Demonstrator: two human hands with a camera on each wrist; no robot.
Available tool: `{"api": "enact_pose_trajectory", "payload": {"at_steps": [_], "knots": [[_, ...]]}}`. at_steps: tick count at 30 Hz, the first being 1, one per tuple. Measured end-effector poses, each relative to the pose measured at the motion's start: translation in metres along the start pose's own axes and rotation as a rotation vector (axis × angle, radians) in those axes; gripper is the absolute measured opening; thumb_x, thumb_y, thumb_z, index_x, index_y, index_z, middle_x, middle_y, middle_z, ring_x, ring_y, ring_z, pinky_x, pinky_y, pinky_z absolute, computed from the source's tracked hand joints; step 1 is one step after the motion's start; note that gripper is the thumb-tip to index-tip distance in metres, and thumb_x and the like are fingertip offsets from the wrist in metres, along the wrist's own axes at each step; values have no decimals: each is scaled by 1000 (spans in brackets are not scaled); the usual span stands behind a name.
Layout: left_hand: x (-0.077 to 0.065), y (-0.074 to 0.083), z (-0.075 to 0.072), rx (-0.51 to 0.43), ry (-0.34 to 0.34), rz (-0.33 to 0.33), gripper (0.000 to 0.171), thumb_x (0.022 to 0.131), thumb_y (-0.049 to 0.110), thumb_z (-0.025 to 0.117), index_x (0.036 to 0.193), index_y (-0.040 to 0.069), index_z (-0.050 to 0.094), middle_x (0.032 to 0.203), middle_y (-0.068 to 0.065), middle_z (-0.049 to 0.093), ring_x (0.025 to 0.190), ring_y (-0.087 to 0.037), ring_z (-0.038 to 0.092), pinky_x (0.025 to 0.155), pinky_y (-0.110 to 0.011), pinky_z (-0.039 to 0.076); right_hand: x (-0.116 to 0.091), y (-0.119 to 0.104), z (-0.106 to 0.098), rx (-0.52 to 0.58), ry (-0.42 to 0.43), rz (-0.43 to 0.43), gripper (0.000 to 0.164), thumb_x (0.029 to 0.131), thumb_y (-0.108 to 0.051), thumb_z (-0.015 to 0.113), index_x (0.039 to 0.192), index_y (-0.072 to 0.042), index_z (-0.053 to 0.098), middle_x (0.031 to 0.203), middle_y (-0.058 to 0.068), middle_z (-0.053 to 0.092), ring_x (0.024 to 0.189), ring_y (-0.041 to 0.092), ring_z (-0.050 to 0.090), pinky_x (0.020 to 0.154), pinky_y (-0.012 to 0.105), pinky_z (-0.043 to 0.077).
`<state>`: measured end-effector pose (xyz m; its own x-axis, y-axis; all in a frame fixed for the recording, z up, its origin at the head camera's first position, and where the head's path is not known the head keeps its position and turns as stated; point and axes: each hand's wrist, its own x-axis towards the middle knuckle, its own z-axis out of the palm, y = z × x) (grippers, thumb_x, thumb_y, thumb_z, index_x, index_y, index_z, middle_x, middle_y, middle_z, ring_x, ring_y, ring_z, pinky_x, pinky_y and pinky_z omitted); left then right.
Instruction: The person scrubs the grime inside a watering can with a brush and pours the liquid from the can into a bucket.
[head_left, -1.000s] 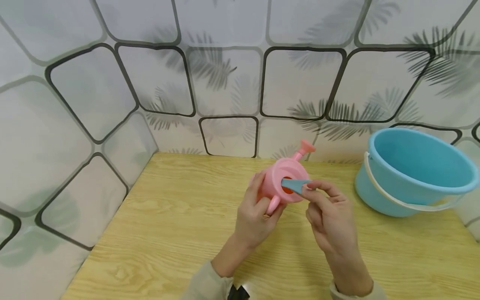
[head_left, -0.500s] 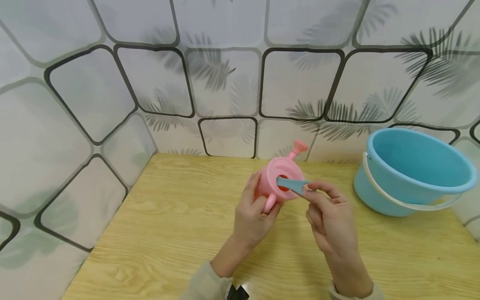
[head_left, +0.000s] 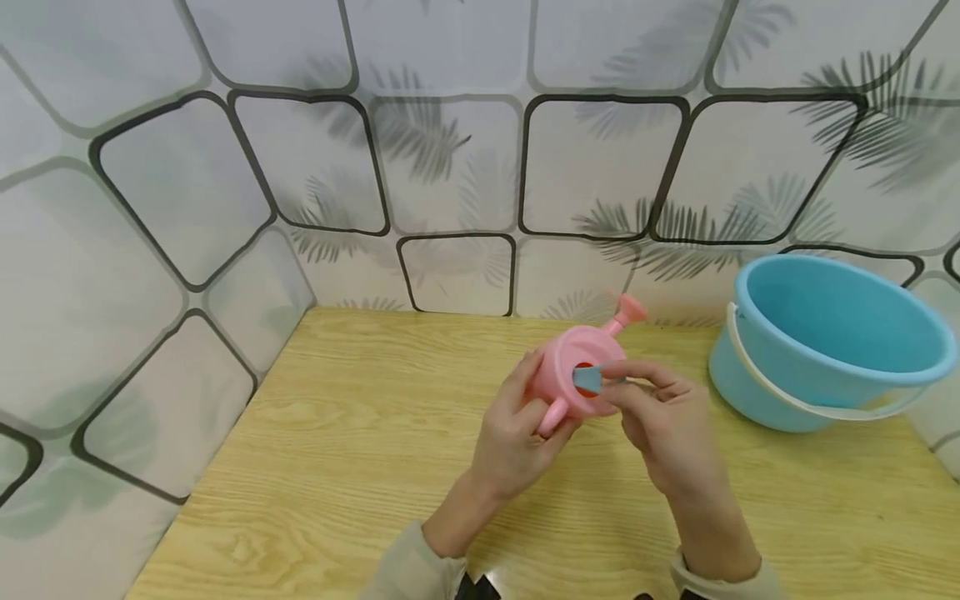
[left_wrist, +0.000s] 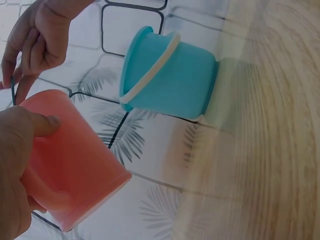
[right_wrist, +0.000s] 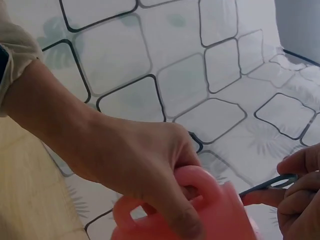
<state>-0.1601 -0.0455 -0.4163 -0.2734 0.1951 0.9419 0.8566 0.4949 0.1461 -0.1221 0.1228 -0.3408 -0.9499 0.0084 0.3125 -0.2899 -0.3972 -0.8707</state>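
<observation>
In the head view my left hand (head_left: 506, 442) grips a small pink watering can (head_left: 553, 371) by its body and handle. The can is tilted with its top opening toward me, raised off the table in the left wrist view. My right hand (head_left: 671, 433) pinches a flat blue tool (head_left: 587, 378) between thumb and fingers, and its end sits at the round opening. Something red shows inside that opening. From the right wrist view the blue tool (right_wrist: 262, 187) looks thin with a narrow loop near the fingers; its exact kind is unclear.
A light blue bucket (head_left: 795, 383) with a white handle (head_left: 787, 400) stands on the wood-grain table (head_left: 337, 450) at the right. Patterned walls (head_left: 450, 167) with leaf prints rise behind the table and at its left.
The watering can first shifted slightly left, then back right and a little toward me. My right hand has moved nearer to the opening, and less of the blue tool shows.
</observation>
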Motion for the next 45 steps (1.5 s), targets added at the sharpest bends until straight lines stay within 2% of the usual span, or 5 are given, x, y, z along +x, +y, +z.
{"api": "enact_pose_trajectory", "payload": {"at_steps": [8,23,29,36,45], "knots": [[2,-3,-5,-13,-46,20,39,66,8,91,64,6,52,129,-32,57,115,-41,62,96,-39,54,3,-8,-20,-2,-187,-58,42,87,25,48,96,-5,76,45,0,34,37,17,10,34,28,5],[1,-3,-4,-27,-83,50,39,68,12,92,63,7,53,129,-32,57,117,-38,62,100,-40,51,3,-13,-31,-44,-275,-34,46,85,27,46,96,-7,76,48,3,30,38,18,11,35,28,7],[3,-3,-6,2,-78,71,37,71,14,90,63,7,55,130,-31,56,118,-39,61,100,-39,51,6,-5,-26,-83,-225,-19,42,84,27,50,93,-5,76,47,3,28,38,18,10,35,30,4],[3,-8,-9,3,-88,58,37,70,13,91,63,7,55,131,-30,56,118,-39,61,98,-38,52,7,-8,-36,33,-321,-49,50,84,31,41,98,-3,75,68,-6,67,38,15,12,35,26,7],[7,-4,-10,8,-100,98,37,76,16,87,62,8,54,131,-31,56,120,-39,60,100,-38,51,6,-11,-39,13,-335,-61,47,85,30,42,97,-3,74,53,-5,48,38,16,12,35,25,8]]}}
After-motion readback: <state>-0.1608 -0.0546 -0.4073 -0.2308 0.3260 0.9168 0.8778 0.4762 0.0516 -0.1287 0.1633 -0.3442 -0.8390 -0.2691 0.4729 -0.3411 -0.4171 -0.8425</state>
